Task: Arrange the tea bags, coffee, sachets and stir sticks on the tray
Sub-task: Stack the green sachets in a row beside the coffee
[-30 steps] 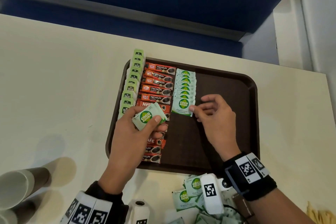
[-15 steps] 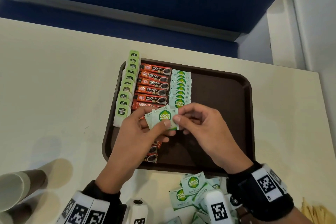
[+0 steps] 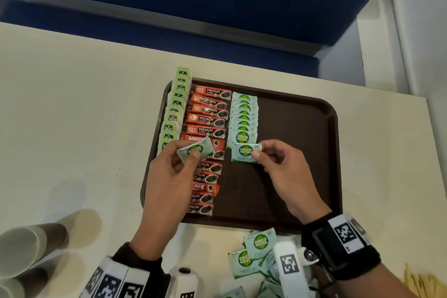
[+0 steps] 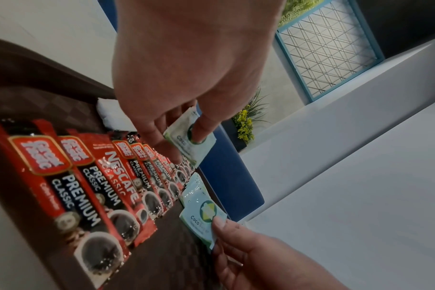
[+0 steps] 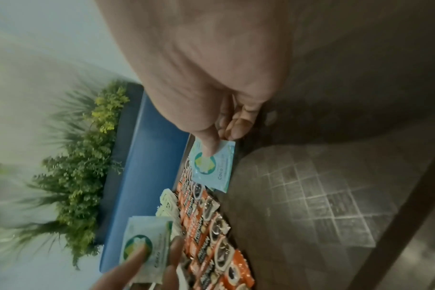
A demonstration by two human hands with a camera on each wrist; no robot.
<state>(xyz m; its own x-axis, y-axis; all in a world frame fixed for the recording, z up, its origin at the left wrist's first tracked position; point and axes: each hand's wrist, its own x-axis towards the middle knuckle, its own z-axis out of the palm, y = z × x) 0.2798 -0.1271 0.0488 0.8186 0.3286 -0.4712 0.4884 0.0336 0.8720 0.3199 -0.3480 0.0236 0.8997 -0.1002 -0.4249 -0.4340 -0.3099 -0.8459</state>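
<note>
A brown tray point(image 3: 302, 128) lies on the cream table. Along its left side run a column of green tea bags point(image 3: 177, 104), a column of red coffee sachets point(image 3: 208, 118) and a column of pale green Coco Natura sugar sachets point(image 3: 244, 116). My right hand point(image 3: 278, 164) pinches one sugar sachet point(image 3: 245, 152) point(image 5: 212, 166) at the near end of that column. My left hand point(image 3: 169, 176) holds a small stack of the same sachets point(image 3: 194, 150) point(image 4: 190, 137) above the coffee column.
Loose sugar sachets point(image 3: 256, 251) lie heaped on the table just in front of the tray. Wooden stir sticks point(image 3: 420, 283) show at the bottom right. Paper cups point(image 3: 26, 249) lie at the bottom left. The tray's right half point(image 3: 295, 157) is bare.
My right hand took one sachet from the stack in my left hand and carried it right, to the near end of the sugar column. My left hand drew back left.
</note>
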